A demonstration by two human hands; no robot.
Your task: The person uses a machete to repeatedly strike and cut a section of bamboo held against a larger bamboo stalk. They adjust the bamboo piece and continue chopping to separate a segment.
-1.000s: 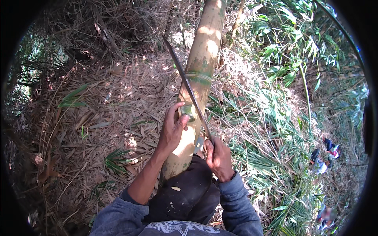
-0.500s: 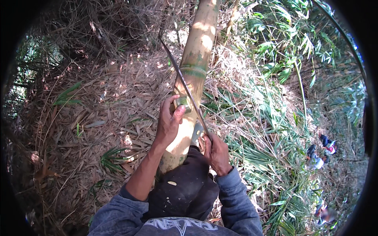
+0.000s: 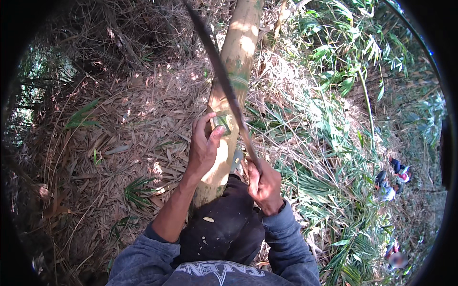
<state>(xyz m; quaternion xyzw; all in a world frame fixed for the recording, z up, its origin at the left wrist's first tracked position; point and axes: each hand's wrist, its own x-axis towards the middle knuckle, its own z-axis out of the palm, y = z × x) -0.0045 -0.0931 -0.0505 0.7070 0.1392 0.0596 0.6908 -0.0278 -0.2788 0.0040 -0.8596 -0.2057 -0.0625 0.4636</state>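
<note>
A thick yellowish bamboo pole [image 3: 244,38] with a green-ringed joint slants up and away from my lap. On its upper face my left hand [image 3: 202,150] pinches a short green piece of bamboo [image 3: 222,125] between thumb and fingers. My right hand [image 3: 267,187] is closed round the grip end of a long machete [image 3: 220,74]. The dark blade, blurred along its far part, crosses over the pole and passes just right of the green piece, apart from it. The grip itself is mostly hidden in my fist.
My dark-trousered leg [image 3: 222,226] lies against the pole's near end. A grey-green object [image 3: 236,159] sits beside the pole. Dry leaves [image 3: 143,124] cover the ground leftward; cut green leaves [image 3: 305,183] lie at right. Other people [image 3: 386,190] are far off right.
The machete has risen off the pole toward me, its tip now higher in the picture and blurred. My right hand has tilted slightly. My left hand keeps its hold on the bamboo piece.
</note>
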